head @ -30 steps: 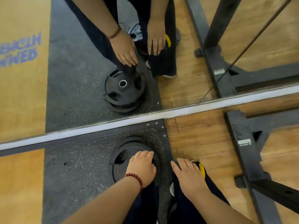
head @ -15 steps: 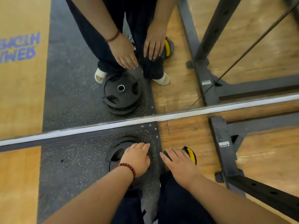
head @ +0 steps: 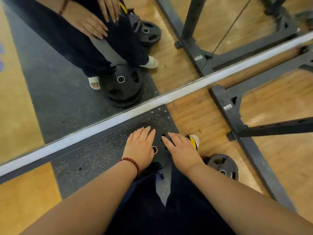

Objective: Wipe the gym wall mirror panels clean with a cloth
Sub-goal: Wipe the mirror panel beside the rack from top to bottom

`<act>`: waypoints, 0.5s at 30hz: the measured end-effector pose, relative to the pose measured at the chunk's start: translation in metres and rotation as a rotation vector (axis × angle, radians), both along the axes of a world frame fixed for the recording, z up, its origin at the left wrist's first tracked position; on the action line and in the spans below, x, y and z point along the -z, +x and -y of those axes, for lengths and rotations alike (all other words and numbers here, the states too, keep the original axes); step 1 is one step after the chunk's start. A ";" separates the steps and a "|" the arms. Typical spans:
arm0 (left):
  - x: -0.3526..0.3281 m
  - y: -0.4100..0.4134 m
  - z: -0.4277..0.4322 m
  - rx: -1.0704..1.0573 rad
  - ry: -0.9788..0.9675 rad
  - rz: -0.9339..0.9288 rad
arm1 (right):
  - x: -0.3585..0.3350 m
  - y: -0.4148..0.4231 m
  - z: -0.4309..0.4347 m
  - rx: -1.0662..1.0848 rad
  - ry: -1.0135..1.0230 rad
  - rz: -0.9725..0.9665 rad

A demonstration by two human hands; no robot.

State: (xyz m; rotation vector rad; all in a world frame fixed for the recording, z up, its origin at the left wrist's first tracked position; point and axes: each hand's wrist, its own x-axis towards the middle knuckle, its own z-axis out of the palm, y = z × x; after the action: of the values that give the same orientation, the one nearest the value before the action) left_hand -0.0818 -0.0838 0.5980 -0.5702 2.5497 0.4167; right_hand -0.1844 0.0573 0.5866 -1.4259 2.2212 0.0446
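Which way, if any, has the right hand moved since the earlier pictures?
Yes. The right hand shifted leftward: earlier over the wood floor, its fingertips now lie over the weight plate.

A weight plate (head: 160, 150) lies on the mat (head: 94, 156) before the mirror (head: 50, 82); another plate (head: 223, 165) lies right, near the rack (head: 237, 126).

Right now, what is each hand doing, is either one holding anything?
Left hand: open, fingers straight, over the weight plate, holding nothing.
Right hand: open, fingers straight, holding nothing.
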 end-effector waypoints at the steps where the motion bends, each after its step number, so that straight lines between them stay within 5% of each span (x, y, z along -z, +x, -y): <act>1: -0.003 0.007 -0.005 -0.002 0.010 -0.022 | 0.000 0.009 -0.004 -0.003 -0.012 -0.008; 6: -0.006 0.039 -0.014 0.067 0.045 -0.068 | -0.003 0.048 -0.018 0.014 -0.059 -0.122; 15: -0.007 0.048 -0.003 0.105 0.056 -0.117 | 0.003 0.059 -0.029 0.267 -0.262 0.007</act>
State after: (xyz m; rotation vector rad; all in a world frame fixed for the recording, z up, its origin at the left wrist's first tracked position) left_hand -0.0337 -0.0809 0.6051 -0.4005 2.6554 0.4953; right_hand -0.1259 0.0862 0.5840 -1.2379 2.4622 -0.3529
